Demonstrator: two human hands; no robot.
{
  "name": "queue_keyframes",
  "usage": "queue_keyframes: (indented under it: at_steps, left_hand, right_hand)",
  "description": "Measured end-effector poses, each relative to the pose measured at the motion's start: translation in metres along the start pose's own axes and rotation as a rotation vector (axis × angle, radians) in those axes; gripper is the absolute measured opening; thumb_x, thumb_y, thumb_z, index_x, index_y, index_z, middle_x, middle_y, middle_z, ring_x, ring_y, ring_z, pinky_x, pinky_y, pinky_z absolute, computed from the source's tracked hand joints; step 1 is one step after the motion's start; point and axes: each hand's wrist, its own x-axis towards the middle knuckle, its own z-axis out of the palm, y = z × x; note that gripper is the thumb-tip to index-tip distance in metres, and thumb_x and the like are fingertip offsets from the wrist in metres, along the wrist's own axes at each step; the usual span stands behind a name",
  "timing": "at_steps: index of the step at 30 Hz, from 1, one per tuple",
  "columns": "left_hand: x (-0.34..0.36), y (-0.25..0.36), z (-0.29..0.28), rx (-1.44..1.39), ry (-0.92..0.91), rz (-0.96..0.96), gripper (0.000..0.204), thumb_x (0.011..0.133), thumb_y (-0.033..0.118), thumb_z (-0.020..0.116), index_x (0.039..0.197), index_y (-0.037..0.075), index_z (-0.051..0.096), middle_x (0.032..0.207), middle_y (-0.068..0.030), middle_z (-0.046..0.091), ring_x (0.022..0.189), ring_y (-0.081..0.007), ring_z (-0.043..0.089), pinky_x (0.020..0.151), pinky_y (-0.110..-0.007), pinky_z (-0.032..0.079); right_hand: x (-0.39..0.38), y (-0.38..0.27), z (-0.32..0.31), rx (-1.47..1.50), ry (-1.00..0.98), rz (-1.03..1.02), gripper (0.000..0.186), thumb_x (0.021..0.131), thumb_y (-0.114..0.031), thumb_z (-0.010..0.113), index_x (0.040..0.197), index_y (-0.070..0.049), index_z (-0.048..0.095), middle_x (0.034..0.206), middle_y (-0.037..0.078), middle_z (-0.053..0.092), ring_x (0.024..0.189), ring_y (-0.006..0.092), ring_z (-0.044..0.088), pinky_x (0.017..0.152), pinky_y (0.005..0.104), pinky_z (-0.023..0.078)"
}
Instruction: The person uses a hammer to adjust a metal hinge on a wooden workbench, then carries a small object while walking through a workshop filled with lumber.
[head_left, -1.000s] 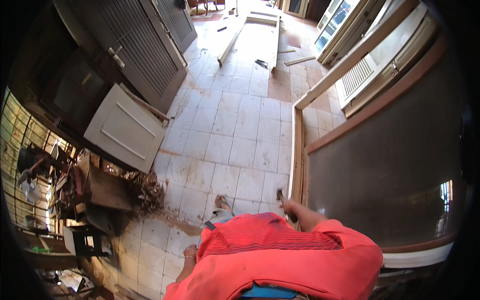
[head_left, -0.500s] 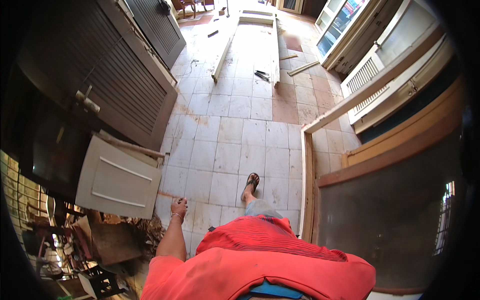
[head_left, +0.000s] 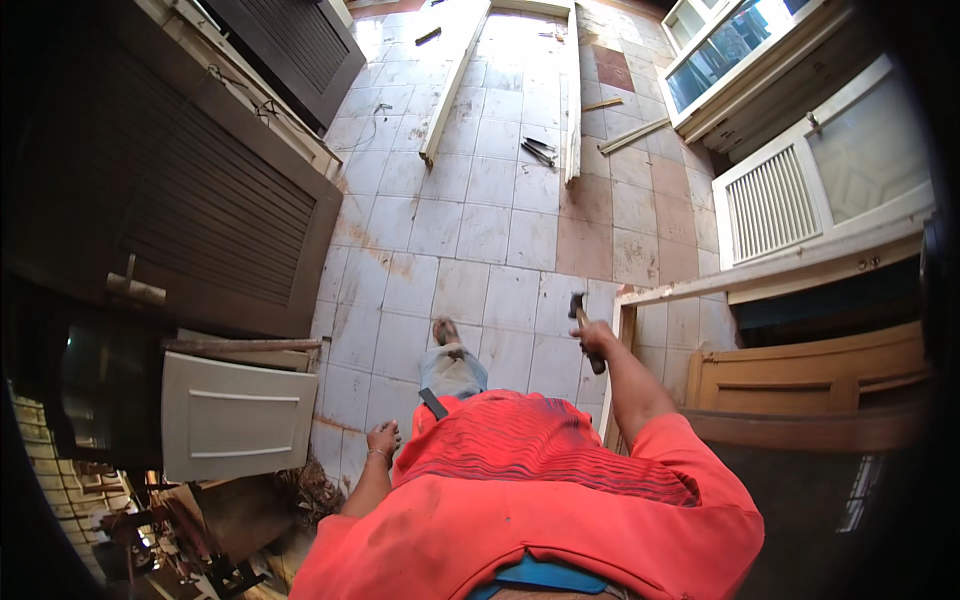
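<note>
My right hand grips a hammer by its handle. The hammer's dark metal head points away from me, and the handle's dark end sticks out below my fist. Beside my right forearm stands a pale wooden frame. At my left side, my left hand hangs with its fingers loosely bent and apart, and I see nothing in it. A cream panel door leans to the left of that hand, not touching it.
On the tiled floor ahead lies a long door frame. Between its sides is a dark pliers-like tool. Thin wood strips lie to its right. Dark louvred doors line the left; a white louvred door stands right.
My right hand has come into view with the hammer. I have stepped forward, the other foot now showing ahead. The floor frame is nearer, and my left hand has drawn back.
</note>
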Motion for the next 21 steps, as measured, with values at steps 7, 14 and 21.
queue_keyframes:
  at_steps: [7,14,21]
  left_hand:
    - [0.128,0.138,0.034,1.224,-0.052,0.465,0.030,0.089,0.030,0.068,0.108,0.006,0.067,0.092,-0.0061,0.069,0.077,-0.0180,0.066,0.064,-0.030,0.054]
    - [0.275,0.433,0.125,0.401,0.031,0.174,0.035,0.085,0.037,0.069,0.096,0.003,0.070,0.083,-0.0089,0.071,0.070,-0.0177,0.065,0.064,-0.034,0.053]
    - [0.353,0.731,0.238,0.003,-0.036,0.477,0.032,0.087,0.028,0.070,0.107,0.003,0.068,0.088,-0.0047,0.069,0.069,-0.0127,0.063,0.060,-0.028,0.052]
  right_hand:
    - [0.141,-0.061,-0.106,-0.284,0.031,-0.103,0.037,0.084,-0.034,0.065,0.121,-0.032,0.064,0.082,0.005,0.068,0.071,0.0213,0.066,0.063,0.0379,0.053]
    - [0.178,-0.048,-0.105,0.539,-0.237,0.833,0.036,0.087,-0.036,0.067,0.104,-0.004,0.070,0.087,0.012,0.067,0.077,0.0258,0.062,0.068,0.0438,0.049]
    - [0.230,-0.078,-0.173,0.658,-0.237,0.664,0.045,0.085,-0.039,0.068,0.110,-0.001,0.068,0.096,0.015,0.067,0.086,0.0280,0.062,0.076,0.0440,0.049]
